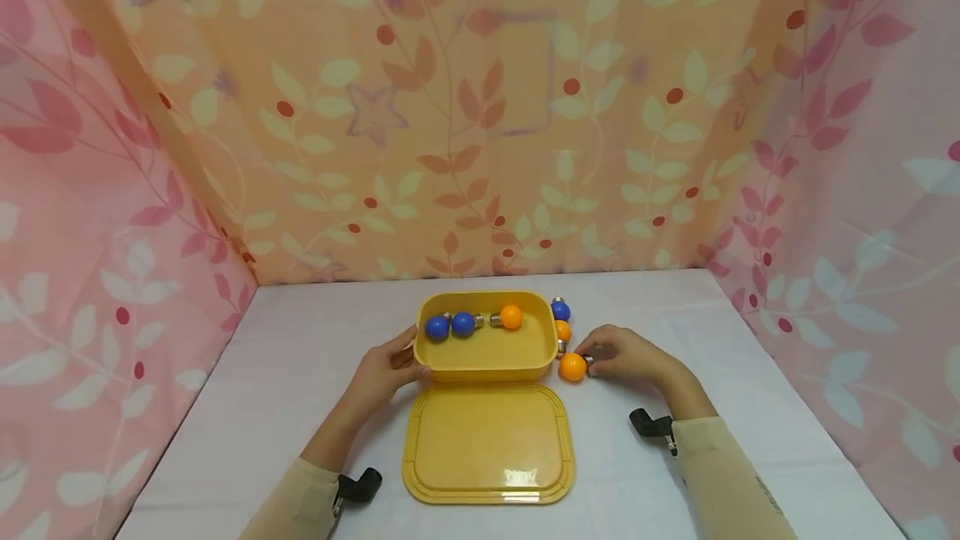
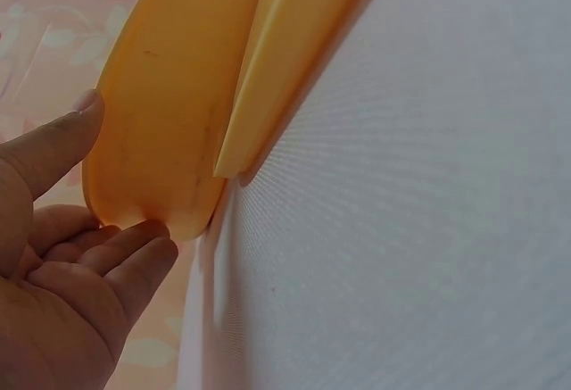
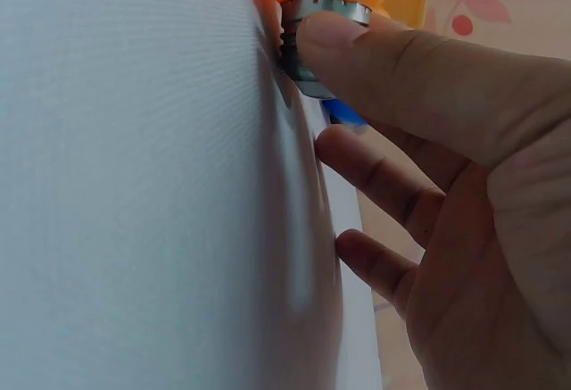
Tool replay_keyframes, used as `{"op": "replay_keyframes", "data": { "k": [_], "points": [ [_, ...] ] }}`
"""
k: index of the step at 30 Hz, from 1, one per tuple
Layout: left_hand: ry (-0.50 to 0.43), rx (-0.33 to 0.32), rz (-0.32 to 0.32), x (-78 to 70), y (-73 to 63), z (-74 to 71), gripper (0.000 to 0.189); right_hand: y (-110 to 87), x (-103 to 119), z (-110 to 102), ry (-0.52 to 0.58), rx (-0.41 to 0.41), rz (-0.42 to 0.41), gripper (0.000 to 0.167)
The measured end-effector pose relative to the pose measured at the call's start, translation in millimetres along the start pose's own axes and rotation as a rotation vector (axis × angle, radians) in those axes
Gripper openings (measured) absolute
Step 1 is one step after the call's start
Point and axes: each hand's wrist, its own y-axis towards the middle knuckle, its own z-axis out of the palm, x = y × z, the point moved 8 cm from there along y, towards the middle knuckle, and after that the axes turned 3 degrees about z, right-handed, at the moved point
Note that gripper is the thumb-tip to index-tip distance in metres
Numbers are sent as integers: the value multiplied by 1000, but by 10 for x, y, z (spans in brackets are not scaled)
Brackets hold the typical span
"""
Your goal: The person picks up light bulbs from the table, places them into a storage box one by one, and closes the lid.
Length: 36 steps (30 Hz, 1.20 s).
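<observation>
A yellow plastic box [image 1: 483, 374] stands on the table with two blue light bulbs [image 1: 463, 324] and one orange bulb [image 1: 512, 317] lying inside. My left hand [image 1: 384, 369] holds the box's left end, thumb on the near side and fingers about the corner. Just right of the box, my right hand [image 1: 626, 357] pinches an orange bulb [image 1: 573, 367] by its metal screw base [image 3: 308, 51] between thumb and forefinger. The other fingers of that hand are apart, low over the cloth. Against the box's right side lie another orange bulb [image 1: 563, 330] and a blue bulb [image 1: 560, 311], both partly hidden.
A yellow lid [image 1: 487, 444] lies flat on the white tablecloth [image 1: 637, 490], close in front of the box. Patterned curtains [image 1: 480, 123] enclose the table at the back and both sides. Black wrist-worn pieces [image 1: 651, 423] stick out near both cuffs.
</observation>
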Motion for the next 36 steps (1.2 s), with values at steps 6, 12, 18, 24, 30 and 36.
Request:
{"op": "replay_keyframes", "data": {
  "k": [6,12,18,24,30,36],
  "points": [
    [-2,-19,8,-11,-6,7,83,-76,22,-41,68,18,-9,25],
    [4,-4,0,-13,1,25,84,-188,118,-197,94,-19,-18,24],
    [1,-12,-4,7,8,4,85,-162,293,-392,83,-75,-57,22],
    [13,-15,-6,-4,-9,-23,85,11,689,-602,-3,-90,-91,25],
    [24,-27,-9,-19,3,-36,84,239,1151,-722,-99,-52,-116,24],
    [-11,-16,-6,-42,-19,-10,84,524,1438,-638,-148,31,-142,21]
  ]
}}
